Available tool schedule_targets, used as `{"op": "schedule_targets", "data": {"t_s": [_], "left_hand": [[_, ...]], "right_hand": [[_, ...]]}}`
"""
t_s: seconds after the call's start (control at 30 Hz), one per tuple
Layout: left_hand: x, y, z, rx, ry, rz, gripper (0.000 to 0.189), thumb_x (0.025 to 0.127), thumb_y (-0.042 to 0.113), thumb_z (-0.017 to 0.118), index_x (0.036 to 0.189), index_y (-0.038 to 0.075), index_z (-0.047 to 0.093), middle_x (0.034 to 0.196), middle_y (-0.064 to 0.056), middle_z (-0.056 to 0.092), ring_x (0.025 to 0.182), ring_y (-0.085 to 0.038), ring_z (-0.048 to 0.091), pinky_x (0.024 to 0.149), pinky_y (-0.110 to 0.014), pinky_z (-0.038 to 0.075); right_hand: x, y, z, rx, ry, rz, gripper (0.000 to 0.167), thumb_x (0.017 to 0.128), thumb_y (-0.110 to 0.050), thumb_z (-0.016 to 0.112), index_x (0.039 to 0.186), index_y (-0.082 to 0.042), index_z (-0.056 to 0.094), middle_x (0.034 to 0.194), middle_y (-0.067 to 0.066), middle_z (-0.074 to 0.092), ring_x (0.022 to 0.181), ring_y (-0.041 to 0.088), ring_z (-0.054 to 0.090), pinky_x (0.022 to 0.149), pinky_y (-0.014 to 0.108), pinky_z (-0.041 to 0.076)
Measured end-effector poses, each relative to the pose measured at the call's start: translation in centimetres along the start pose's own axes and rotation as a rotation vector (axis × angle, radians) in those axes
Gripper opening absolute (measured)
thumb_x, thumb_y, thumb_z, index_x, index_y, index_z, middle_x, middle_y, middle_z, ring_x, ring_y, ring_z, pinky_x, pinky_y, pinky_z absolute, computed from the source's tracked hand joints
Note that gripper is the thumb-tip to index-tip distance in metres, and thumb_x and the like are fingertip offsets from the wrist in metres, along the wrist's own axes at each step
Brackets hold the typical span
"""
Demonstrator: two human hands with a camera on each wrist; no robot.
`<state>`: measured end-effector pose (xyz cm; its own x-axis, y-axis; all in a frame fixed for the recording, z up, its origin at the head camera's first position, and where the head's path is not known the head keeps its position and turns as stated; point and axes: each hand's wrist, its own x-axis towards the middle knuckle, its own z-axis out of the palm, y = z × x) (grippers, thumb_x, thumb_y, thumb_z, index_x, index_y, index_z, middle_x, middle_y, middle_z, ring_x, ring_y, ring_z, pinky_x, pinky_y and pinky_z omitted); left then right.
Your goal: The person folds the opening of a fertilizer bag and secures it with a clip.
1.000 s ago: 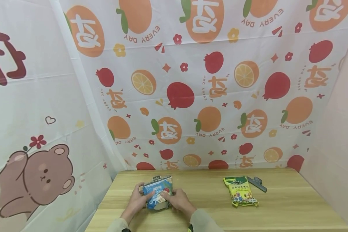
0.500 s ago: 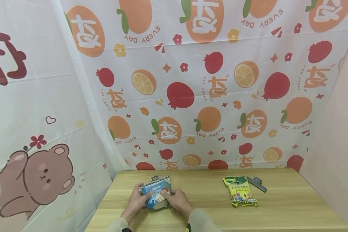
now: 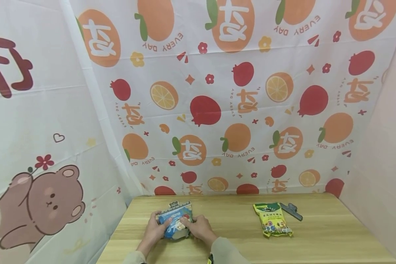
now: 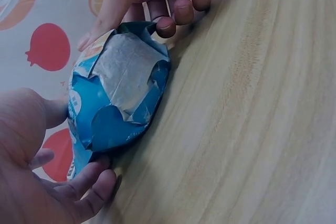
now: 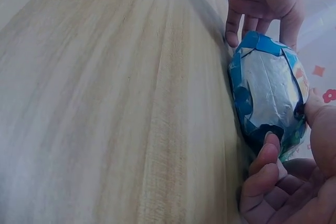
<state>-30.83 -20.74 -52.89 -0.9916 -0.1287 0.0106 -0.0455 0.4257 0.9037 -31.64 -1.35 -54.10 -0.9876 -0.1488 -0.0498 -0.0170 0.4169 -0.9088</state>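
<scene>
A blue printed bag (image 3: 177, 224) is held between both hands near the table's left back part. Along its top edge runs a black-and-white strip with a dark tab (image 3: 173, 204). My left hand (image 3: 154, 228) grips the bag's left side, thumb on the front face. On the opposite side my right hand (image 3: 200, 228) grips it, thumb pressing on the front. In the left wrist view, the bag's underside (image 4: 126, 74) shows a pale silvery patch framed by folded blue film. The right wrist view shows the right fingers (image 5: 265, 163) curled under the bag's near end.
A yellow and green bag (image 3: 273, 220) lies flat on the wooden table (image 3: 231, 242), right of the hands. Beside it, a dark grey clip (image 3: 292, 211) lies at a slant. A fruit-print cloth (image 3: 217, 110) hangs behind the table, and a bear-print cloth (image 3: 49, 198) on the left.
Both hands and the blue bag have shifted slightly to the left, with the grip kept. The head view has tilted a little. The yellow bag and the grey clip stay put.
</scene>
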Motion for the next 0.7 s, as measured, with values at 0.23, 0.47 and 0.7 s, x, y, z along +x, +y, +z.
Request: {"op": "schedule_targets", "data": {"t_s": [0.23, 0.47, 0.7], "left_hand": [[-0.2, 0.1, 0.4, 0.100, 0.023, 0.000, 0.067, 0.102, 0.029, 0.059, 0.149, -0.007, 0.028, 0.138, -0.043, 0.049, 0.110, -0.039, 0.063, 0.093, -0.051, 0.052], [-0.6, 0.6, 0.5, 0.191, 0.047, 0.001, 0.065, 0.102, 0.030, 0.058, 0.147, -0.008, 0.030, 0.139, -0.043, 0.046, 0.119, -0.050, 0.057, 0.100, -0.062, 0.047], [-0.8, 2.0, 1.1, 0.375, 0.165, 0.051, 0.059, 0.094, 0.022, 0.065, 0.139, -0.008, 0.042, 0.124, -0.042, 0.055, 0.109, -0.055, 0.058, 0.094, -0.064, 0.047]], "right_hand": [[-0.3, -0.2, -0.1, 0.001, -0.006, 0.044, 0.080, 0.092, -0.060, 0.065, 0.137, 0.006, 0.059, 0.053, -0.002, 0.052, 0.041, 0.008, 0.043, 0.037, 0.020, 0.036], [-0.5, -0.2, 0.3, -0.008, -0.031, 0.022, 0.058, 0.096, -0.059, 0.059, 0.113, -0.004, 0.070, 0.051, -0.003, 0.051, 0.040, 0.009, 0.044, 0.036, 0.020, 0.037], [-0.8, 0.2, -0.5, -0.049, -0.049, -0.005, 0.070, 0.100, -0.058, 0.052, 0.129, 0.006, 0.059, 0.056, 0.002, 0.057, 0.042, 0.013, 0.049, 0.039, 0.027, 0.042]]}}
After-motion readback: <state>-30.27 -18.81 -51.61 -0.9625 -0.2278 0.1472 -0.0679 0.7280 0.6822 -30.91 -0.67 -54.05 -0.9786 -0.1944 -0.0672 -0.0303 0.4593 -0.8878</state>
